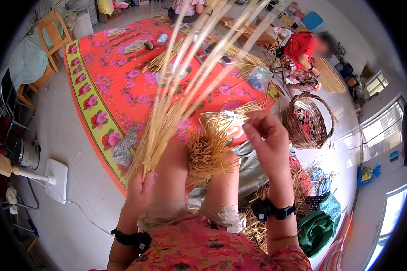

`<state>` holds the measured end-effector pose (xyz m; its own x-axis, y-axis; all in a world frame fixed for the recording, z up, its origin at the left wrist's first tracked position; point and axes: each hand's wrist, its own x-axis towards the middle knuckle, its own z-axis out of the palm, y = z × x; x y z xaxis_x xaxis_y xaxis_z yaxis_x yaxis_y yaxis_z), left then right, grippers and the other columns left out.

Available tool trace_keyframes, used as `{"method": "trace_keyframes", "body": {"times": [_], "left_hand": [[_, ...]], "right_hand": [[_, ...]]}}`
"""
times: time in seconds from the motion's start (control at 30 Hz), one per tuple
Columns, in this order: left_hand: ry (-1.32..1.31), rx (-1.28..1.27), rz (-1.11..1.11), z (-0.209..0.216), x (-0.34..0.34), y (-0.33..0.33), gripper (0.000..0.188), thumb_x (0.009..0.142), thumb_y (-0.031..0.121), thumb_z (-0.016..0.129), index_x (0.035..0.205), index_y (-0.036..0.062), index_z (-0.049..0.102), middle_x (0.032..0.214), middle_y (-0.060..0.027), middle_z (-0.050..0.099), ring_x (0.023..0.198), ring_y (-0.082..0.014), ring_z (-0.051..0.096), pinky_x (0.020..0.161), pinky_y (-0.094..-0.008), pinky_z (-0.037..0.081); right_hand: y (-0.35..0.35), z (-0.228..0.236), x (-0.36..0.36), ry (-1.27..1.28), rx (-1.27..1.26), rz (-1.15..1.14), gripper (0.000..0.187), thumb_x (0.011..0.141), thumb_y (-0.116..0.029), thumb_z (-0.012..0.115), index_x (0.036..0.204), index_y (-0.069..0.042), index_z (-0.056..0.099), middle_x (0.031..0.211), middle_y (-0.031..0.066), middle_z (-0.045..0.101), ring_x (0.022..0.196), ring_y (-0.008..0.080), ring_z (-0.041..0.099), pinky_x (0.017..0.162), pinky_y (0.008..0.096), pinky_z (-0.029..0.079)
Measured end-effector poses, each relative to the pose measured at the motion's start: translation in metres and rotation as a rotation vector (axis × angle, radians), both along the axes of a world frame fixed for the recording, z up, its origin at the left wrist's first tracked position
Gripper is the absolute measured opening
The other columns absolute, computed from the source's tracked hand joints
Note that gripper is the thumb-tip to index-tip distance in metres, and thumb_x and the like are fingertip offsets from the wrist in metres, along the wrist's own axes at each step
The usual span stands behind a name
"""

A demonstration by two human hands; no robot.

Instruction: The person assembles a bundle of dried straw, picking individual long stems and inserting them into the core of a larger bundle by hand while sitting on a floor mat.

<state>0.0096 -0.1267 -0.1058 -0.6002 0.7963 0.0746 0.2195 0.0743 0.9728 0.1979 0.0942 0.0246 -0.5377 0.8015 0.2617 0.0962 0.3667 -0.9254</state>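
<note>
Long pale straw stalks (160, 128) fan up and away from my left hand (141, 187), which grips them near their lower ends. Their far tips are blurred. My right hand (270, 140) is raised over my right knee with thumb and fingers curled together; whatever they may pinch is too small to make out. Between my knees a thick straw bundle (208, 156) shows its cut ends toward me. Just beyond it lies a sheaf of straw with a white tie (230, 116), close to my right fingertips.
A red floral mat (117, 77) covers the floor ahead, with more straw bundles (165, 56) on it. At right stand a wicker basket (305, 122) and loose straw (262, 203). A person in red (300, 49) works at far right. Wooden chairs (54, 34) line the left.
</note>
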Motion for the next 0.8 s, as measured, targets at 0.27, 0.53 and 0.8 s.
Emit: {"method": "trace_keyframes", "body": {"times": [0.27, 0.53, 0.8], "left_hand": [[-0.197, 0.058, 0.023, -0.002, -0.008, 0.0, 0.015, 0.097, 0.016, 0.039, 0.094, 0.0029, 0.046, 0.066, 0.0056, 0.036, 0.051, -0.0009, 0.03, 0.045, -0.0183, 0.026], [-0.108, 0.061, 0.028, -0.007, -0.01, -0.002, 0.016, 0.097, 0.016, 0.038, 0.098, 0.0019, 0.046, 0.067, 0.0049, 0.038, 0.052, -0.0014, 0.031, 0.046, -0.0185, 0.027], [-0.112, 0.062, 0.041, -0.013, -0.014, -0.005, 0.016, 0.097, 0.016, 0.039, 0.099, 0.0012, 0.047, 0.068, 0.0046, 0.038, 0.053, -0.0014, 0.032, 0.047, -0.0185, 0.028]], "right_hand": [[-0.005, -0.01, -0.005, -0.392, 0.329, 0.019, 0.012, 0.074, -0.011, 0.067, 0.084, -0.004, 0.065, 0.077, 0.0084, 0.063, 0.072, 0.021, 0.058, 0.062, 0.0315, 0.047], [0.001, -0.013, -0.008, -0.447, 0.412, 0.035, 0.012, 0.074, -0.012, 0.066, 0.081, -0.004, 0.063, 0.077, 0.0089, 0.062, 0.072, 0.0243, 0.058, 0.064, 0.0349, 0.047], [-0.005, -0.007, -0.019, -0.417, 0.35, -0.002, 0.015, 0.075, -0.013, 0.064, 0.086, -0.003, 0.061, 0.078, 0.0095, 0.062, 0.074, 0.026, 0.058, 0.066, 0.036, 0.047]]}}
